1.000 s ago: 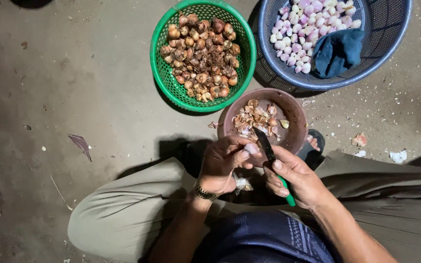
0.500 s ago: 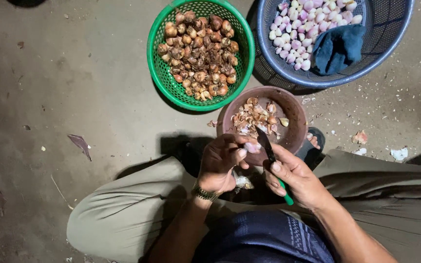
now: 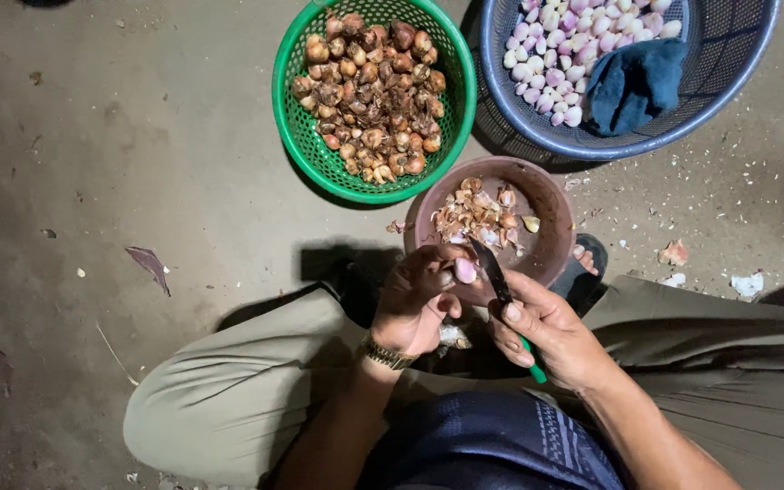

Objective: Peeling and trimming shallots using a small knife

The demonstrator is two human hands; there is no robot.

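My left hand [image 3: 417,301] pinches a small pinkish shallot [image 3: 465,270] just over the near rim of a brown bowl [image 3: 546,207]. My right hand [image 3: 546,327] grips a small knife [image 3: 494,269] with a green handle; its dark blade points up against the shallot. Peelings and trimmed ends [image 3: 478,218] lie inside the brown bowl. A green basket [image 3: 294,118] beyond it holds several unpeeled brown shallots. A blue basket [image 3: 728,82] at the upper right holds several peeled pale shallots and a dark blue cloth [image 3: 635,83].
I sit low on a bare concrete floor [image 3: 120,154], knees in khaki trousers [image 3: 229,399] spread to both sides. Scraps of skin [image 3: 673,254] and a dry leaf [image 3: 149,263] lie scattered on the floor. A sandal [image 3: 583,272] shows under the brown bowl.
Both hands stay at the bowl's near rim with small shifts; the knife blade keeps working against the shallot. The view has drifted slightly.
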